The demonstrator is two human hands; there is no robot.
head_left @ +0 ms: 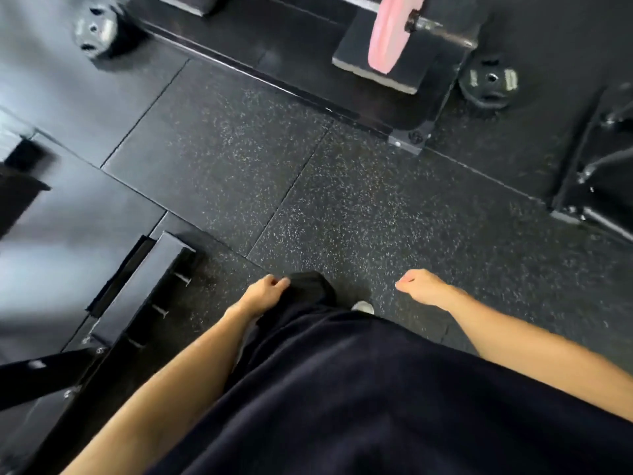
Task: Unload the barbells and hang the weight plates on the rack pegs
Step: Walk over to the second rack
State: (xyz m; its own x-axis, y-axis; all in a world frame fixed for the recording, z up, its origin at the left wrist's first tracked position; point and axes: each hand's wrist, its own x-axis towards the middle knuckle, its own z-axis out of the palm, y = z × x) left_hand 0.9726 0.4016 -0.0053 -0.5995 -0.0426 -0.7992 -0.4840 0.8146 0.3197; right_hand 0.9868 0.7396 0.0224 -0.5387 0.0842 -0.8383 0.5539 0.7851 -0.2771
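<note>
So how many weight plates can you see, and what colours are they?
Pink plates: 1, the pink plate on the barbell.
Black plates: 2, the black plate on the left and the black plate on the right, both low by the floor.
Total: 3

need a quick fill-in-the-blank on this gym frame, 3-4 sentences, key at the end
1. The round plate still loaded on the steel barbell sleeve is coloured ____.
2. Both the left hand and the right hand are holding ____.
3. The small black weight plate beside the black block lies flat on the ____.
4. The speckled rubber floor tiles are mostly ____ in colour.

Missing words: pink; nothing; floor; black
</note>
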